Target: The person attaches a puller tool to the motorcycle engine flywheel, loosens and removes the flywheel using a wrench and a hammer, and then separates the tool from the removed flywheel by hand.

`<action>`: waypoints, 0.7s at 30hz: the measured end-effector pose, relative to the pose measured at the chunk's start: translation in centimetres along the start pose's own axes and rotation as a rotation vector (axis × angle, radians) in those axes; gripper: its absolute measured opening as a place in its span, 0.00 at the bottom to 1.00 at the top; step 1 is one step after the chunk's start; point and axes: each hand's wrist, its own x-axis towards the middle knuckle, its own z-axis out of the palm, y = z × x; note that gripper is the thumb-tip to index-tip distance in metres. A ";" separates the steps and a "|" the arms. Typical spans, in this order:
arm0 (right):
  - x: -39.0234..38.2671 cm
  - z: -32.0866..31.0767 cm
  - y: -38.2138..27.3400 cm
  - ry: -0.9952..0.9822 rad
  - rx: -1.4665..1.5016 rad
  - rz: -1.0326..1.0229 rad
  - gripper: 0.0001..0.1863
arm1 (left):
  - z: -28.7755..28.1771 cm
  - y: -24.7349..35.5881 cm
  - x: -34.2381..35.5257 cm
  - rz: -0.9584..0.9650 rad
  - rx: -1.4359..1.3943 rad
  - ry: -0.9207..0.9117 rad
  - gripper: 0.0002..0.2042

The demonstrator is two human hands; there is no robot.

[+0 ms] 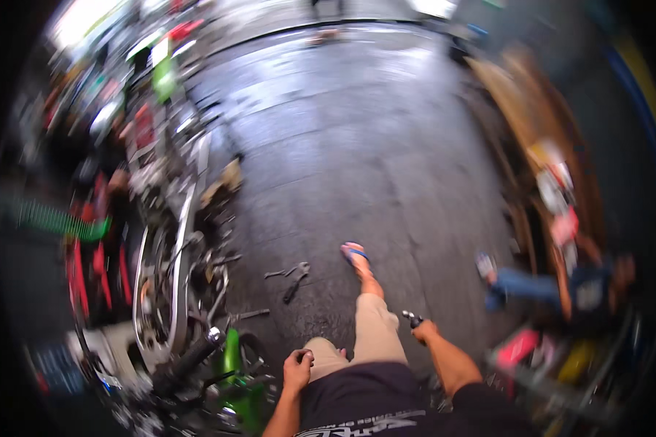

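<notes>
My right hand [426,333] is closed around a short hand tool [412,318] with a dark body and a shiny metal end, held out beside my right thigh. Blur hides its exact kind. In front of my left thigh, my left hand [297,369] is curled with its fingers together. A small dark spot shows at its fingertips, but I cannot make out what it holds, if anything. Several hand tools [296,274] lie on the dark floor [328,189] ahead of that hand, one of them wrench-like. My sandalled foot [355,253] is stepping forward on the floor.
Partly stripped motorcycles [175,269] with bare frames and green parts line the left side. At the right, a person [590,291] in blue trousers sits by a long wooden bench [539,124]. A rack with colourful items [532,357] stands near my right arm.
</notes>
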 end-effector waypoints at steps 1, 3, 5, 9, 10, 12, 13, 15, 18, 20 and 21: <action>3.6 -2.8 -3.1 0.106 -0.042 -0.052 0.30 | 1.4 -0.9 3.6 -0.025 -0.019 0.021 0.14; 8.8 -6.6 -9.9 0.140 -0.180 -0.138 0.28 | 4.2 0.8 9.5 0.063 0.195 0.134 0.14; 13.3 -8.5 -17.1 0.209 -0.292 -0.243 0.26 | 6.9 1.2 15.4 0.000 -0.061 0.184 0.13; 22.5 -7.4 -31.4 0.251 -0.411 -0.538 0.16 | 12.3 -2.0 26.7 0.042 -0.223 0.191 0.12; 24.1 -6.6 -35.4 0.222 -0.427 -0.565 0.14 | 13.3 -2.6 28.9 -0.042 -0.314 0.171 0.12; 28.2 -5.0 -42.4 0.193 -0.519 -0.562 0.15 | 14.9 -2.5 32.3 -0.189 -0.372 0.174 0.12; 28.4 -4.0 -46.0 0.138 -0.578 -0.614 0.16 | 14.5 -3.7 33.8 -0.217 -0.379 0.188 0.12; 30.0 -2.0 -51.0 0.129 -0.642 -0.636 0.18 | 14.5 -5.8 36.2 -0.137 -0.412 0.214 0.12; 31.3 2.5 -54.2 0.255 -0.654 -0.876 0.16 | 11.0 -8.0 40.0 0.134 -0.063 0.471 0.07; 31.9 4.4 -54.7 0.397 -0.605 -1.080 0.19 | 7.7 -4.2 41.4 0.107 -0.312 0.470 0.04; 31.8 4.8 -54.9 0.405 -0.613 -1.071 0.19 | 5.3 -1.0 41.6 0.165 -0.253 0.504 0.04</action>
